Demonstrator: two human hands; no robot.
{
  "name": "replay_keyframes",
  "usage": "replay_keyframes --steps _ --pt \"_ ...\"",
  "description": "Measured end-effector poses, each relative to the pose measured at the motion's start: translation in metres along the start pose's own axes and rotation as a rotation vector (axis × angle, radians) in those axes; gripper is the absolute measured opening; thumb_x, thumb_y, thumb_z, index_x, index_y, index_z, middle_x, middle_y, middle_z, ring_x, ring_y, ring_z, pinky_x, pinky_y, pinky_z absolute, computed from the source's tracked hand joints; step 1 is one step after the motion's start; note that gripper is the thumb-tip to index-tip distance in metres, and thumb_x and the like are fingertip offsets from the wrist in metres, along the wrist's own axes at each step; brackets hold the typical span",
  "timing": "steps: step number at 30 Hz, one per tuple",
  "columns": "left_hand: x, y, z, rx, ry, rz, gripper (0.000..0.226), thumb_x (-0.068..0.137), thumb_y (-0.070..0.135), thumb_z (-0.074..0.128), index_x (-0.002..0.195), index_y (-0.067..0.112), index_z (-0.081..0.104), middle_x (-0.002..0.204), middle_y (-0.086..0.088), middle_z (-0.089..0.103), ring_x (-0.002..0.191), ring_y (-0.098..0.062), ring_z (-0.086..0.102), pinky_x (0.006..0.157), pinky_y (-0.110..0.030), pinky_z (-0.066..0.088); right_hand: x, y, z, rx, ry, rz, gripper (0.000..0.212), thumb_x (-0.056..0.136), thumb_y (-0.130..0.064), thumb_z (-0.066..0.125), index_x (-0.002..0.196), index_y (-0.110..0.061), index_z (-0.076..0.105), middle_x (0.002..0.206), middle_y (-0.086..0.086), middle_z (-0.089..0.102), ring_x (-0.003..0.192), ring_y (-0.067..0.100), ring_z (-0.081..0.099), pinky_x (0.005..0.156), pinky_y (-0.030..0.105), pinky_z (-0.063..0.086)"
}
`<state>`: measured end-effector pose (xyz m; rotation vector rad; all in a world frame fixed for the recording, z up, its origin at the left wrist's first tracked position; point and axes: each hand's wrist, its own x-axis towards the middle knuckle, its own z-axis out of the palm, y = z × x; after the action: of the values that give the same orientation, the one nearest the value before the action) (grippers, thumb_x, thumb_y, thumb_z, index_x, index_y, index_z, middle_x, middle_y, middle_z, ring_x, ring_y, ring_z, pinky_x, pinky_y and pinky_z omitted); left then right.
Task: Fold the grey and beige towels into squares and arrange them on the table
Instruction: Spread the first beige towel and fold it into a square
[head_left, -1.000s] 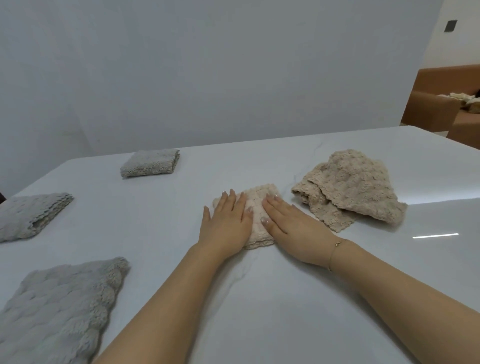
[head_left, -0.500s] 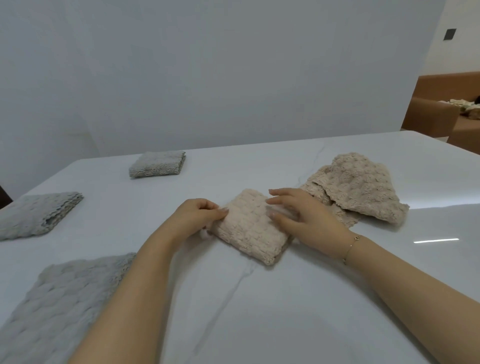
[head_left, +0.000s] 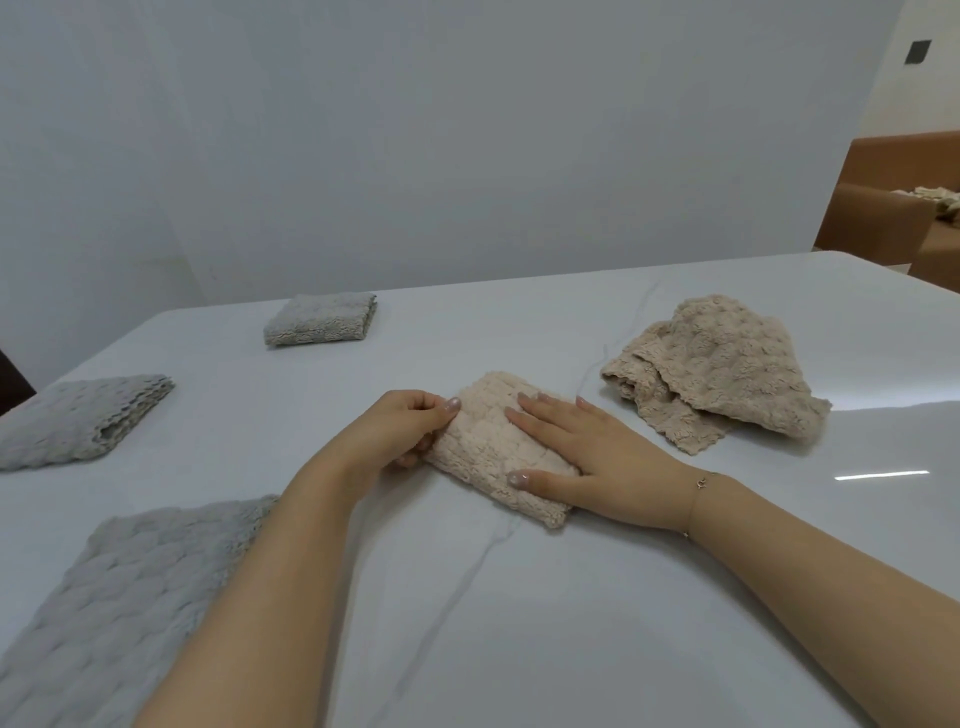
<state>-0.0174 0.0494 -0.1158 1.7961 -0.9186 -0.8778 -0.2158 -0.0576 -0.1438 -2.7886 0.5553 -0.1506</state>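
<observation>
Right at the middle of the frame, a folded beige towel (head_left: 498, 447) lies on the white table (head_left: 571, 623), turned at an angle so one corner points toward the bottom of the picture. The left hand (head_left: 400, 434) pinches the towel's left edge, fingers curled round it with the thumb on top. The right hand (head_left: 587, 457) lies flat on the towel's right half, fingers straight and spread, gripping nothing.

To the right of centre, near the right hand but not touching it, an unfolded beige towel (head_left: 722, 374) sits in a rumpled heap. A small folded grey towel (head_left: 322, 325) rests at upper centre-left, close to the table's far edge. Another folded grey towel (head_left: 83, 418) lies at the left edge of the frame, and a flat grey towel (head_left: 119, 597) fills the lower left corner, partly behind the left forearm.

Bare tabletop stretches across the lower middle and lower right, and between the grey towels and the hands.
</observation>
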Motion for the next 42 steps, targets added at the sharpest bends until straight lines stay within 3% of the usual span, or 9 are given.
replay_keyframes --steps 6,18,22,25,29,32,36,38,42 --pt "0.001 0.002 -0.005 0.119 0.031 -0.003 0.023 0.085 0.036 0.068 0.094 0.016 0.06 0.062 0.0 0.046 0.041 -0.008 0.032 0.04 -0.017 0.021 -0.001 -0.001 -0.001 0.008 0.001 0.008 0.073 0.088 -0.067 0.033 0.15 -0.038 0.008 0.159 -0.015 -0.001 0.144 -0.001 -0.007 0.118 0.029 -0.007" --pt "0.003 -0.007 -0.008 0.559 0.076 0.071 0.052 0.079 0.053 0.068 0.052 0.016 0.043 0.044 0.007 0.041 0.042 -0.007 0.037 0.051 -0.024 0.03 -0.004 -0.005 -0.005 0.035 -0.018 0.02 0.08 0.085 -0.069 0.037 0.151 -0.035 0.007 0.158 -0.015 -0.003 0.143 -0.003 -0.008 0.118 0.026 -0.007" --pt "0.005 -0.005 0.003 0.768 0.21 0.107 0.028 0.08 0.05 0.064 0.086 0.024 0.055 0.087 0.007 0.06 0.084 -0.013 0.056 0.079 -0.033 0.047 -0.006 -0.006 -0.005 -0.006 -0.026 0.037 0.09 0.084 -0.068 0.045 0.151 -0.031 -0.001 0.158 -0.014 -0.009 0.143 0.0 -0.013 0.116 0.024 -0.011" --pt "0.001 0.002 0.019 0.792 0.31 0.396 0.032 0.087 0.033 0.055 0.119 0.03 0.053 0.124 0.009 0.052 0.118 -0.015 0.044 0.097 -0.035 0.037 -0.006 -0.009 -0.004 -0.022 -0.025 0.044 0.091 0.084 -0.068 0.044 0.151 -0.029 -0.001 0.158 -0.013 -0.01 0.143 0.0 -0.013 0.116 0.024 -0.01" --pt "0.002 0.002 0.039 0.724 0.039 0.38 0.042 0.1 0.04 0.033 0.141 0.03 0.041 0.155 0.007 0.027 0.143 -0.013 0.02 0.116 -0.04 0.018 -0.011 -0.006 -0.018 0.099 -0.013 0.096 0.079 0.086 -0.065 0.041 0.151 -0.03 0.012 0.157 -0.019 0.001 0.139 -0.008 -0.001 0.11 0.014 -0.003" --pt "0.007 -0.012 0.043 0.914 -0.097 0.236 0.051 0.101 0.047 0.017 0.15 0.035 0.01 0.16 0.008 -0.005 0.147 -0.012 -0.005 0.119 -0.044 0.0 -0.014 0.007 -0.023 0.113 -0.053 0.117 0.076 0.085 -0.065 0.036 0.151 -0.033 0.013 0.156 -0.023 -0.001 0.135 -0.012 -0.001 0.109 0.013 -0.001" --pt "0.004 -0.018 0.047 0.973 -0.102 0.224 0.053 0.1 0.047 0.011 0.15 0.037 -0.005 0.159 0.008 -0.015 0.146 -0.011 -0.012 0.118 -0.044 -0.006 -0.014 0.013 -0.016 0.095 -0.145 0.077 0.075 0.091 -0.059 0.034 0.15 -0.032 -0.002 0.151 -0.026 -0.011 0.131 -0.015 -0.014 0.107 0.012 -0.009" --pt "0.004 -0.018 0.046 0.965 -0.1 0.217 0.053 0.1 0.048 0.012 0.15 0.037 -0.005 0.159 0.008 -0.014 0.146 -0.012 -0.01 0.118 -0.044 -0.006 -0.013 0.012 -0.017 0.174 -0.134 0.091 0.076 0.089 -0.059 0.041 0.15 -0.032 0.004 0.148 -0.028 -0.003 0.133 -0.014 -0.007 0.109 0.012 -0.004" --pt "0.005 -0.017 0.042 0.814 -0.05 0.267 0.052 0.099 0.049 0.026 0.149 0.038 0.016 0.16 0.009 0.005 0.146 -0.01 0.007 0.119 -0.041 0.0 -0.009 0.015 -0.025 0.421 0.129 0.225 0.06 0.087 -0.048 0.058 0.139 -0.023 0.043 0.137 -0.01 0.047 0.12 0.004 0.046 0.096 0.016 0.033"
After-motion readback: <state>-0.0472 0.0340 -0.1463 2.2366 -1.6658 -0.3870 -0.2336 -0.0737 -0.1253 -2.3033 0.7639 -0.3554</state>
